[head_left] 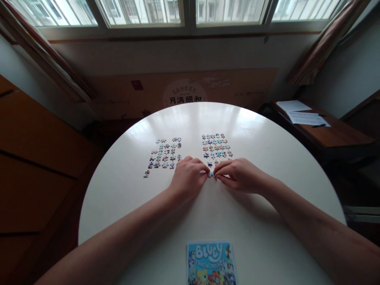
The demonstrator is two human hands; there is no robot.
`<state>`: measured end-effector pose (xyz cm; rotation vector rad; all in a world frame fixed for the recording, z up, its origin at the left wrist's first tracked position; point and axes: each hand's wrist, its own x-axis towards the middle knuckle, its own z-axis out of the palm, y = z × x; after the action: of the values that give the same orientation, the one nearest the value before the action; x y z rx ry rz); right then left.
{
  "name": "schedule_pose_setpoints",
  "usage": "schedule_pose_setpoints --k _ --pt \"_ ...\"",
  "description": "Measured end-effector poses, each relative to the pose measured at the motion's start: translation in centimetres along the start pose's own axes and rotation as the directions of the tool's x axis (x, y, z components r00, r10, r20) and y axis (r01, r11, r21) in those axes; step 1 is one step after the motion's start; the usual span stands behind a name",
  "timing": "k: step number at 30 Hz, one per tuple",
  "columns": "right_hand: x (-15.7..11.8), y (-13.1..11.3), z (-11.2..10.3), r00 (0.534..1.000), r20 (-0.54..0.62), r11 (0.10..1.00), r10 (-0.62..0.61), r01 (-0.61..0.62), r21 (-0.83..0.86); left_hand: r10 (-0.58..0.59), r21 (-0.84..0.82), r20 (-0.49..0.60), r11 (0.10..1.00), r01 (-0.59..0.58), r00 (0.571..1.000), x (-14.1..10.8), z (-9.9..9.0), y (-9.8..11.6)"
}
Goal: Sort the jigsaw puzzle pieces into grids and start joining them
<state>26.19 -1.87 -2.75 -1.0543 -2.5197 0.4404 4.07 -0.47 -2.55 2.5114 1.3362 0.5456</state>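
My left hand (190,173) and my right hand (239,174) meet over the table, fingertips pinched at either side of a small blue-and-white jigsaw piece (211,174). A bit of blue also shows between my left thumb and forefinger; whether it belongs to the same piece I cannot tell. Just beyond my hands lies a right-hand block of jigsaw pieces (218,148) in rows, its nearest row partly hidden by my right hand. To the left is another group of loose pieces (165,158), partly covered by my left hand. One single piece (146,173) sits apart at that group's near left.
Everything lies on a white round table (118,206). A Bluey picture card or box (211,263) rests at the near edge. At right, a brown side table (341,132) carries papers (307,118) and a pen (319,126). Windows and curtains stand beyond.
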Motion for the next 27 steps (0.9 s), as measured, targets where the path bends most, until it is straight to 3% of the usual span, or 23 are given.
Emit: schedule_pose_setpoints --k 20,27 --pt "-0.03 0.16 0.12 1.0 -0.007 1.0 0.005 -0.005 0.003 0.033 0.048 0.0 0.998 -0.033 0.999 0.02 -0.12 0.09" --pt "0.09 -0.14 -0.01 1.0 -0.012 1.0 0.0 0.0 0.018 0.123 0.164 0.046 0.978 -0.129 0.991 0.13 -0.47 0.26"
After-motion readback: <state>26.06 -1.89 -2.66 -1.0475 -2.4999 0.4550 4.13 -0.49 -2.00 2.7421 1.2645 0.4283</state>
